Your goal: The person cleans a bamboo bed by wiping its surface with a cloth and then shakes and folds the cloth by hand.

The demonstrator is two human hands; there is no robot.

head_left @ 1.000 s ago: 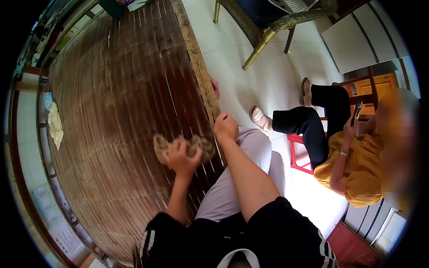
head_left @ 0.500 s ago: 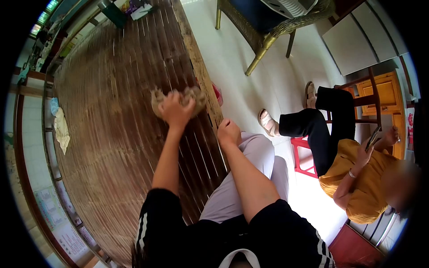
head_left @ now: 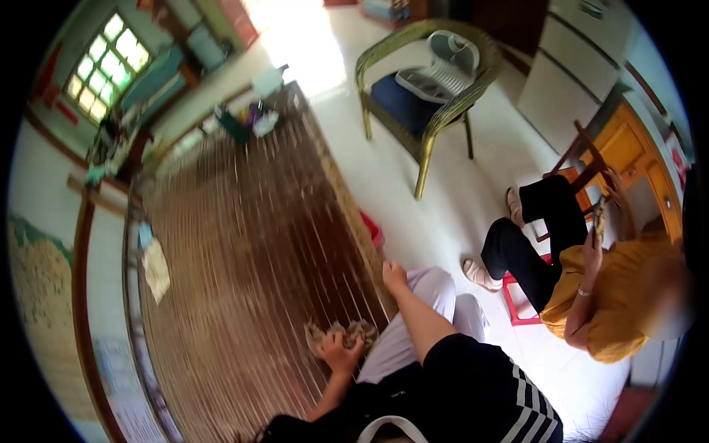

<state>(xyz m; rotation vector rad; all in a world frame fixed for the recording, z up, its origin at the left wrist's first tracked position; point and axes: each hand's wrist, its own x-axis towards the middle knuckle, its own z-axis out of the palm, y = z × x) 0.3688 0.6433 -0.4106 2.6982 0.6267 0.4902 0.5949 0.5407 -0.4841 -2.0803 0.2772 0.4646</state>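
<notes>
On the slatted bamboo surface (head_left: 214,317), my left hand (head_left: 341,353) presses down on a crumpled tan cloth (head_left: 362,331), its fingers bent into the folds. The cloth lies bunched near my lap, spreading out past both sides of the hand. My right hand (head_left: 394,275) rests as a loose fist against the wooden edge rail (head_left: 353,210), beside my knee. Nothing shows in its curled fingers, though their undersides are hidden.
A pale cloth (head_left: 156,269) lies along the far left side. A dark green object (head_left: 233,127) and small items sit at the far end. To the right stand a wicker chair (head_left: 425,166) and a seated person (head_left: 591,288) holding a phone (head_left: 597,220).
My left hand has drawn the tan cloth back along the slats toward my body. My right hand stays by the edge rail. The view has tipped up, showing more of the room.
</notes>
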